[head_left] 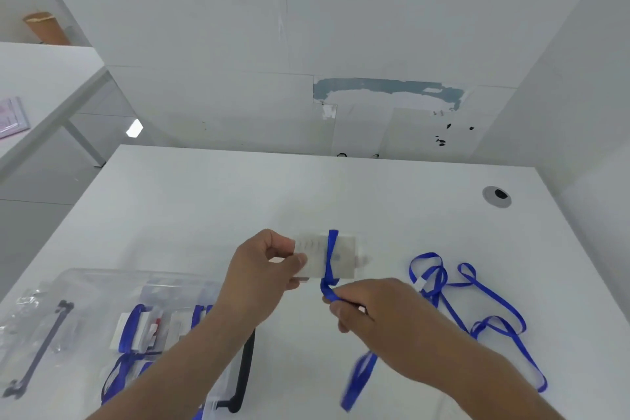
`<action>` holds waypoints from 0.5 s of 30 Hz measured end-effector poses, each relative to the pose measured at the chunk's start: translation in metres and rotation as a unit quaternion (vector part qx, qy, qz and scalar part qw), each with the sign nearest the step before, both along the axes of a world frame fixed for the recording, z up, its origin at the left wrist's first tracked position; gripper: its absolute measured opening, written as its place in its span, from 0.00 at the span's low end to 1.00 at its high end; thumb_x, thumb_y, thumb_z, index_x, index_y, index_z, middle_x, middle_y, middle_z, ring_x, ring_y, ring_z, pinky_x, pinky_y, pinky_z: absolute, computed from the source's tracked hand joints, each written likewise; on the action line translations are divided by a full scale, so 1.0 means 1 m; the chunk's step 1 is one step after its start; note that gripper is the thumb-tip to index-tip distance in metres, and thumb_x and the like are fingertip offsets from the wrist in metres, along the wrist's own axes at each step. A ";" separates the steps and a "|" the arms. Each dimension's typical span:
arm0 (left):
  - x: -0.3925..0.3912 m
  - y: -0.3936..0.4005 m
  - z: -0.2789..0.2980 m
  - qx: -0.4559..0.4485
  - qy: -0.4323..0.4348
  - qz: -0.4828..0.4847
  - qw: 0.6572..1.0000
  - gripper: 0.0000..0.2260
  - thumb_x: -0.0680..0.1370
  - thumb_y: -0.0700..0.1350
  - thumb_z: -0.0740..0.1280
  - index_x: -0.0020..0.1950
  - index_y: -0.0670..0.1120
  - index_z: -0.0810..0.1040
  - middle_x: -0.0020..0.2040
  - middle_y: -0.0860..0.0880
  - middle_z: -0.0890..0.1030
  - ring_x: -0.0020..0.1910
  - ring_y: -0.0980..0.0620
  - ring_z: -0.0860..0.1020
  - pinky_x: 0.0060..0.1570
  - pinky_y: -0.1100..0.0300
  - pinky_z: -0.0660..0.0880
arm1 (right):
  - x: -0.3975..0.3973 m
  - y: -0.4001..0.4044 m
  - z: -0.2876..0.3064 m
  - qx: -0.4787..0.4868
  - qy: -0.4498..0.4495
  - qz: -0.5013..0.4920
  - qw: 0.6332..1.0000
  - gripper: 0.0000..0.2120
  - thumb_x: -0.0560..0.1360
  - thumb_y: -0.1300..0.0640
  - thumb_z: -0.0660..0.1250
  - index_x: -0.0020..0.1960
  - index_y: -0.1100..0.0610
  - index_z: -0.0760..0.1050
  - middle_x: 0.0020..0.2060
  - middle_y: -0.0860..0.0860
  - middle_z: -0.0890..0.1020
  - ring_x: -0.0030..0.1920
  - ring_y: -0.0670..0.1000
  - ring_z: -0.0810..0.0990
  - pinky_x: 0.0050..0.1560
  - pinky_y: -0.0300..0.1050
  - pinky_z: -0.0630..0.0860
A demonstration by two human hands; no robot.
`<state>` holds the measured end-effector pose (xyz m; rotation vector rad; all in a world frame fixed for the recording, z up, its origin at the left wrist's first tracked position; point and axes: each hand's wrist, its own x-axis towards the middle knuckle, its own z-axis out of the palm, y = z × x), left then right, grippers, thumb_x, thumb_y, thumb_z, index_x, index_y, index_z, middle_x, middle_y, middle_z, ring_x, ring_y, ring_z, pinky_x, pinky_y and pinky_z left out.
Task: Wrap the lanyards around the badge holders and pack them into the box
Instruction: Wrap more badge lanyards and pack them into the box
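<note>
My left hand [269, 266] pinches the badge holder [325, 257] steady above the counter [211, 201] so my right hand [370, 310], clamped on the blue lanyard [330, 259], can loop it tight, the box [102, 286] waiting near-left.

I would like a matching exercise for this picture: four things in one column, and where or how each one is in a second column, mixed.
Things:
1. badge holder
2. left hand
3. loose blue lanyards
4. clear plastic box

States:
a. lying tangled on the white table, right side
b. standing at lower left, wrapped badges inside
c. held in the air, a blue lanyard around it
d. pinching the holder's left edge

Pairs: 1-c, 2-d, 3-a, 4-b
</note>
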<state>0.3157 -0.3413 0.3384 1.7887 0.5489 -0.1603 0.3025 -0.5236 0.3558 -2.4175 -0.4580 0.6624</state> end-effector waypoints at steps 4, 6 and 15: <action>-0.009 0.006 -0.008 0.125 0.000 -0.109 0.986 0.05 0.75 0.42 0.73 0.43 0.48 0.77 0.44 0.54 0.83 0.34 0.55 0.84 0.42 0.53 0.83 | 0.021 -0.011 0.022 -0.011 -0.052 -0.013 0.998 0.07 0.76 0.47 0.64 0.47 0.44 0.80 0.39 0.38 0.81 0.36 0.41 0.77 0.36 0.35 0.71; -0.010 0.011 -0.005 0.101 0.021 -0.161 0.982 0.05 0.75 0.40 0.73 0.42 0.47 0.78 0.43 0.53 0.85 0.36 0.52 0.85 0.43 0.52 0.83 | 0.035 -0.021 0.027 0.031 -0.031 -0.046 0.998 0.04 0.75 0.49 0.68 0.45 0.43 0.82 0.37 0.35 0.82 0.36 0.38 0.77 0.36 0.31 0.70; -0.012 0.021 0.021 -0.267 0.075 -0.097 0.956 0.10 0.73 0.33 0.72 0.35 0.46 0.81 0.39 0.43 0.83 0.40 0.43 0.84 0.37 0.57 0.82 | 0.029 -0.015 -0.024 0.244 0.135 -0.279 0.919 0.06 0.66 0.61 0.73 0.32 0.52 0.83 0.26 0.47 0.81 0.33 0.47 0.76 0.39 0.39 0.72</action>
